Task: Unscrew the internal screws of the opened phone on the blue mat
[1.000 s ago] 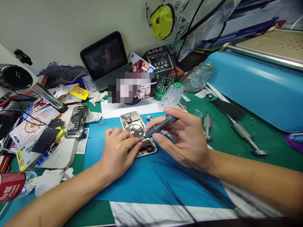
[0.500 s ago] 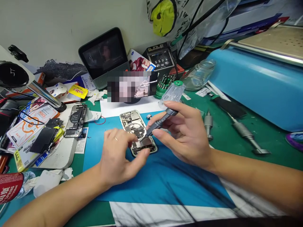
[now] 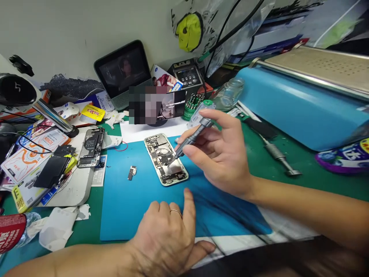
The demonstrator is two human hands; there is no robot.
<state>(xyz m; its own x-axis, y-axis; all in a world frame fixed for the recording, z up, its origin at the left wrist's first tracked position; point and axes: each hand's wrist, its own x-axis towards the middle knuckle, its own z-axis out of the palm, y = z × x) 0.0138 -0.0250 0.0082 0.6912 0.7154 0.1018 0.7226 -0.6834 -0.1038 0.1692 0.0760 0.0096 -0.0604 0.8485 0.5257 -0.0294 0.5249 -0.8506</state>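
My right hand (image 3: 219, 154) grips a grey screwdriver (image 3: 193, 137), index fingertip on its cap and its shaft slanting down to the left. The screwdriver's tip is over the middle of an opened phone (image 3: 165, 158); whether it touches is hard to tell. Bare circuit parts and a round coil show in the phone, which lies on a blue mat (image 3: 127, 215). Nearer to me, my left hand (image 3: 167, 231) has its index finger and thumb stretched out and shows nothing in its grasp. A small dark metal-edged part (image 3: 132, 172) lies on the mat left of the phone.
A second opened phone (image 3: 91, 147) rests at left beside boxes and packets. Behind stand a phone playing video (image 3: 171, 105), a smart display (image 3: 123, 69) and a green bit holder (image 3: 190, 111). A blue machine (image 3: 291, 104) and metal-handled tool (image 3: 276, 154) are at right.
My left hand has moved from the phone's lower left toward me, uncovering the small part on the mat. My right hand still holds the screwdriver over the phone. The view has shifted slightly.
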